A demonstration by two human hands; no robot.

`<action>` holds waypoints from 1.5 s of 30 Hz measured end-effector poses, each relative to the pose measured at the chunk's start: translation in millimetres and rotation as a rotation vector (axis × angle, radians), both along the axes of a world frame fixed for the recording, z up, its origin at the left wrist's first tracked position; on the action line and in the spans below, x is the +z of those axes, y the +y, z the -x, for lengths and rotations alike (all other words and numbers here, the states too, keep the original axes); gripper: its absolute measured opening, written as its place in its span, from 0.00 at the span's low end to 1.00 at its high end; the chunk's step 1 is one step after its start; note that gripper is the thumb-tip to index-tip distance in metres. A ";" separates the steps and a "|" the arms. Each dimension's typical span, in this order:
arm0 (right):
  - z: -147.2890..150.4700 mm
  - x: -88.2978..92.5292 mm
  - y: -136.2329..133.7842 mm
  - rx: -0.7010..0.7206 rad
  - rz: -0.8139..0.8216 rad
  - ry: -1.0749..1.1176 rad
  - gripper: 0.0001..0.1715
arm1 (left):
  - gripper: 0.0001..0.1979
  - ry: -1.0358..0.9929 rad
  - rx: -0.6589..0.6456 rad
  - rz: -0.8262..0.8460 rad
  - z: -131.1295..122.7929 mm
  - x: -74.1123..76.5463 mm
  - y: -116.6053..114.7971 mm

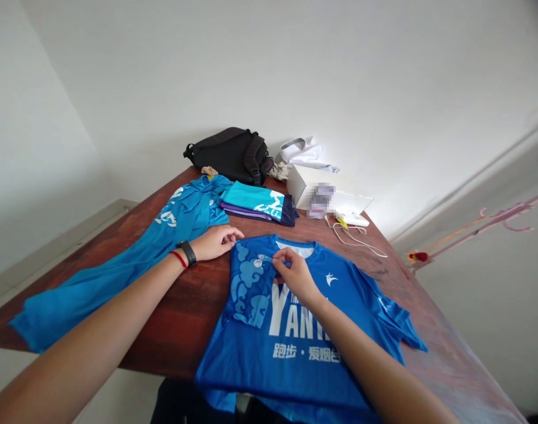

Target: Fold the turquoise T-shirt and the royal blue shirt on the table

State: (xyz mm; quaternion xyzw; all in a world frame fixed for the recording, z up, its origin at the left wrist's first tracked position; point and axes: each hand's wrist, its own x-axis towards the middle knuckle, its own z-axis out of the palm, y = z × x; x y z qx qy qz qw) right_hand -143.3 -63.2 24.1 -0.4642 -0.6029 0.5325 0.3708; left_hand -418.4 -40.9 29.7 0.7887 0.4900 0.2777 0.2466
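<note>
A blue T-shirt (pixel 304 377) with white lettering lies front side up along the near edge of the table, its hem hanging over. One sleeve, patterned with pale clouds, is folded inward across the chest; the opposite sleeve spreads out to the right. At the folded left shoulder, my left hand (pixel 213 242) has its fingertips closed on the shirt's edge. My right hand (pixel 296 275) pinches the folded sleeve near the collar, thumb and forefinger together. Left of my left hand, a lighter blue garment (pixel 131 262) lies loosely stretched out, partly hidden by my forearm.
Behind the shirt sits a stack of folded clothes (pixel 257 203). Farther back are a black backpack (pixel 227 154), a white cloth (pixel 306 153) and a white box (pixel 301 185). A white cable (pixel 359 240) lies right of them. A pink hook rack (pixel 485 227) stands beyond the table's right edge.
</note>
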 end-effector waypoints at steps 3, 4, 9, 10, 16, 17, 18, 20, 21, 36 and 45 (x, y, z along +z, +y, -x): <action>-0.5 -4.1 1.6 0.006 -0.043 -0.046 0.19 | 0.15 0.106 0.116 -0.118 -4.4 9.0 -9.1; -0.4 -5.6 1.7 0.018 -0.045 -0.055 0.18 | 0.14 0.145 0.150 -0.141 -5.9 15.2 -14.6; 0.4 -11.6 1.4 0.047 -0.027 -0.038 0.16 | 0.18 0.275 0.070 0.052 -22.8 49.8 -69.4; 0.4 -12.6 1.4 0.047 -0.029 -0.032 0.15 | 0.22 0.313 0.047 0.102 -28.8 51.8 -84.8; 0.7 -16.4 1.5 0.044 -0.044 -0.037 0.11 | 0.25 0.431 0.238 0.096 -65.2 18.7 -163.7; 0.9 -16.4 1.5 0.041 -0.044 -0.040 0.10 | 0.21 0.438 0.279 0.080 -68.5 12.3 -170.8; 1.0 -16.3 1.4 0.038 -0.047 -0.041 0.10 | 0.18 0.443 0.324 0.056 -70.9 7.4 -176.0; 1.0 -16.1 1.3 0.040 -0.060 -0.044 0.08 | 0.18 0.456 0.378 0.002 -73.0 2.1 -182.2; 0.8 -15.9 1.3 0.042 -0.068 -0.046 0.08 | 0.19 0.467 0.393 -0.025 -73.0 1.1 -183.9; -6.6 -4.5 -3.5 0.111 -0.510 -0.469 0.06 | 0.14 0.342 0.127 0.060 -50.0 38.1 -176.0; -8.6 1.4 -15.9 0.092 -0.692 -0.683 0.10 | 0.26 0.287 -0.114 0.051 -33.7 28.8 -78.5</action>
